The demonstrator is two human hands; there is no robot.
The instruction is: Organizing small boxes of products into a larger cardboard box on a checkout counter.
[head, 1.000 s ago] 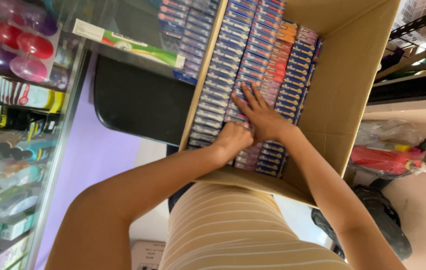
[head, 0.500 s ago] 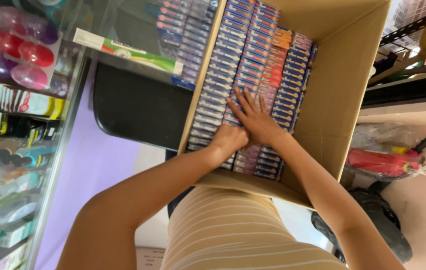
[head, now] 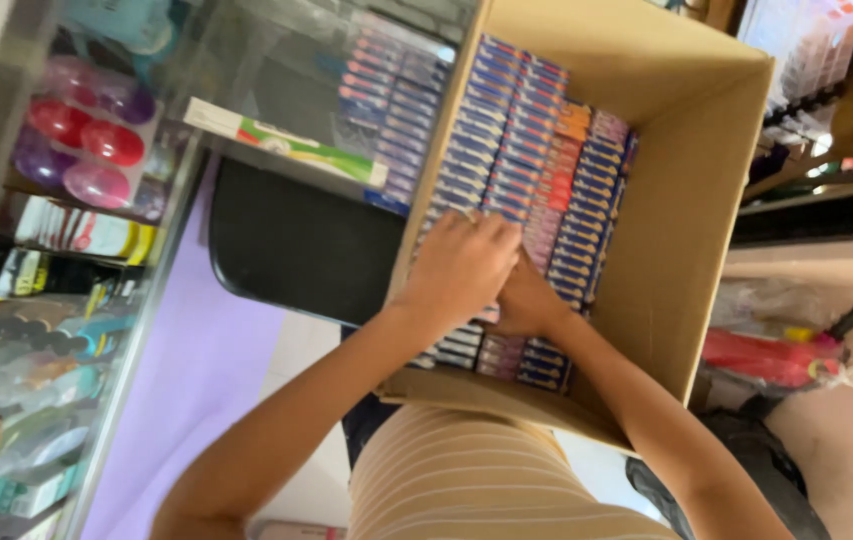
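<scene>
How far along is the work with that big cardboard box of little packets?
Most looks done: the cardboard box holds tight rows of small blue, red and purple packets across its bottom. In hand: the left hand lies flat on the near rows, and the right hand sits beside it, partly hidden beneath. Whether either grips a packet cannot be told. Left: the space above that layer is unfilled, and the flaps stand open.

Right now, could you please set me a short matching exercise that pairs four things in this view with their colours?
Things:
1. cardboard box
2. chair seat
3. floor strip
4. shirt

Colours:
A. black
B. tan with pale stripes
C. brown
D. lilac

Pairs: 1-C, 2-A, 3-D, 4-B
</scene>
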